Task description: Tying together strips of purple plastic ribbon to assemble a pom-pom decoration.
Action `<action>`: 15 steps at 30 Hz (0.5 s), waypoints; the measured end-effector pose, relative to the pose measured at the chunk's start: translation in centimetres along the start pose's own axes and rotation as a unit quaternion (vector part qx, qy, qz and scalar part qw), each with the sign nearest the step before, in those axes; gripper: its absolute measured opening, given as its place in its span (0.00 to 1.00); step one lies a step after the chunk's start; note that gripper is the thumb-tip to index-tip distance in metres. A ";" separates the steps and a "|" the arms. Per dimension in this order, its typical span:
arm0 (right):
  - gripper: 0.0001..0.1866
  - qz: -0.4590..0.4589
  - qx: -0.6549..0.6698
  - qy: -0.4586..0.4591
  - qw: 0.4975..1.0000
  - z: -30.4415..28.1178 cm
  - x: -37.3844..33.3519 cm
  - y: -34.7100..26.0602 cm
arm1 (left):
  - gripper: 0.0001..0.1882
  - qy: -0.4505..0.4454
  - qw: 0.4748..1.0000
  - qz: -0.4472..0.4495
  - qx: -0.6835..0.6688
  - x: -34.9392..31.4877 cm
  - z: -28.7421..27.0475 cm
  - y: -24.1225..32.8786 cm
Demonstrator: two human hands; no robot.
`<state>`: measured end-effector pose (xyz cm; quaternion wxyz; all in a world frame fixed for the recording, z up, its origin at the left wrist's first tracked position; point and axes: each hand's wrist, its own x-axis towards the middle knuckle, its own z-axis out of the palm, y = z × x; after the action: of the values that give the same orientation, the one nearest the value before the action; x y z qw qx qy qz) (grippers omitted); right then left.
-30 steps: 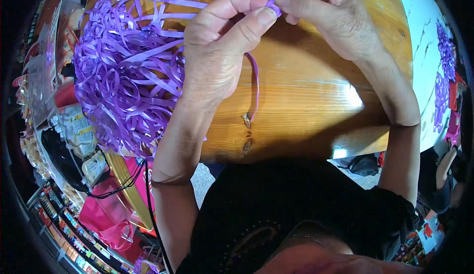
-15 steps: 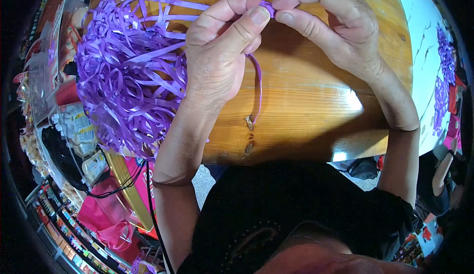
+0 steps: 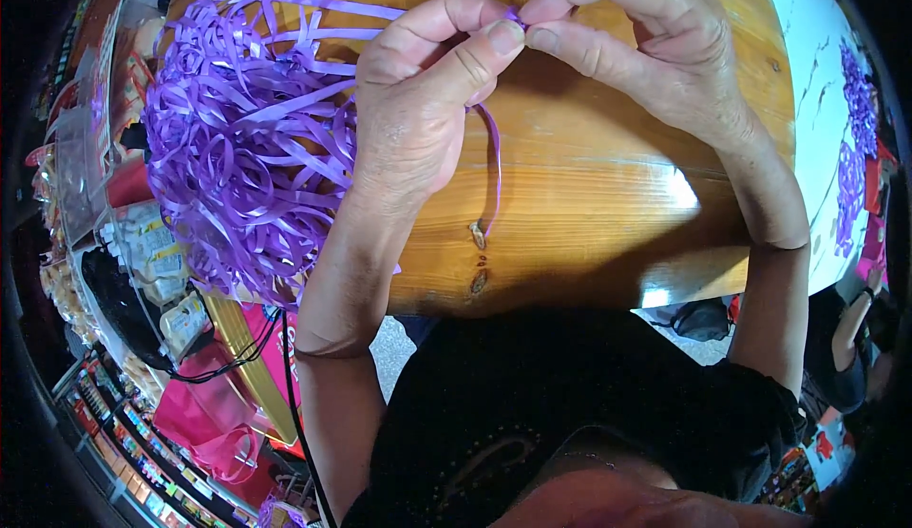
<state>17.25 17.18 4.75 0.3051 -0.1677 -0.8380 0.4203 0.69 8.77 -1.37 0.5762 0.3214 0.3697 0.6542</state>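
Thumb and forefinger of my left hand (image 3: 418, 100) pinch a small folded bit of purple ribbon (image 3: 497, 162), whose narrow tail hangs below my palm onto the wood. My right hand (image 3: 655, 57) meets it from the right, its thumb and forefinger closed on the same small bit at the fingertips. How the ribbon is folded there is mostly hidden by my fingers. A big tangled heap of purple ribbon (image 3: 252, 148) lies just left of my left hand, with several loose strands reaching behind it.
Both hands are above a wooden table (image 3: 589, 205). A white marbled surface (image 3: 817, 119) adjoins it on the right, with more purple ribbon (image 3: 858, 129) there. Clear plastic bins (image 3: 81, 176) with packets, a pink bag (image 3: 204, 423) and black cables stand left. Another person's arm (image 3: 848, 330) shows far right.
My fingertips have closed tighter around the ribbon, so less of it shows between them. My left hand has shifted slightly. The heap stays as it was.
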 end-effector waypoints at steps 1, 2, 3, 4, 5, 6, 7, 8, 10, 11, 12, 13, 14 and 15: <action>0.05 0.003 -0.004 0.004 1.000 0.2 0.6 1.7 | 0.07 -0.013 1.000 -0.009 0.005 0.1 0.2 0.0; 0.05 -0.239 0.061 0.040 0.968 0.8 1.6 5.2 | 0.07 -0.019 1.000 -0.012 0.003 0.3 0.6 -0.1; 0.04 -0.466 0.125 0.070 0.873 1.4 2.2 7.3 | 0.07 -0.017 0.999 -0.025 -0.013 0.3 0.8 -0.1; 0.04 -0.465 0.126 0.070 0.873 1.7 2.0 7.7 | 0.07 -0.013 0.999 -0.038 -0.029 0.2 0.7 -0.1; 0.04 -0.442 0.156 0.060 0.881 1.9 1.7 7.9 | 0.07 -0.012 0.999 -0.038 -0.029 0.2 0.7 -0.1; 0.03 -0.418 0.185 0.051 0.888 1.9 1.6 8.1 | 0.07 -0.019 0.999 -0.037 -0.032 0.1 0.7 -0.2; 0.03 -0.418 0.186 0.050 0.888 1.9 1.5 7.9 | 0.08 -0.025 0.999 -0.035 -0.034 0.1 0.6 -0.1; 0.02 -0.366 0.243 0.029 0.898 1.9 1.3 7.5 | 0.08 -0.024 0.999 -0.034 -0.034 0.0 0.7 0.0; 0.02 -0.311 0.299 0.008 0.902 1.5 0.3 5.3 | 0.08 -0.025 1.000 -0.017 -0.001 0.0 0.8 0.1; 0.02 -0.071 0.273 0.045 0.958 0.8 -0.5 2.5 | 0.08 -0.023 1.000 -0.015 -0.001 0.0 0.7 0.2; 0.02 0.174 0.231 0.080 0.954 0.5 -0.9 1.2 | 0.09 -0.013 1.000 -0.015 0.012 -0.1 0.7 0.2; 0.02 0.174 0.230 0.080 0.954 0.5 -0.9 1.3 | 0.09 -0.007 1.000 -0.015 0.023 -0.1 0.8 0.2; 0.02 0.160 0.245 0.089 0.952 0.6 -0.9 1.4 | 0.09 -0.007 1.000 -0.014 0.023 0.0 0.6 0.2; 0.02 0.145 0.260 0.097 0.950 0.7 -0.9 1.7 | 0.09 -0.004 1.000 -0.016 0.017 0.0 0.4 0.2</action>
<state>17.48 17.32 2.71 0.3534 -0.2426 -0.6327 0.6450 0.96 8.77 -1.02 0.5822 0.3284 0.3835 0.6373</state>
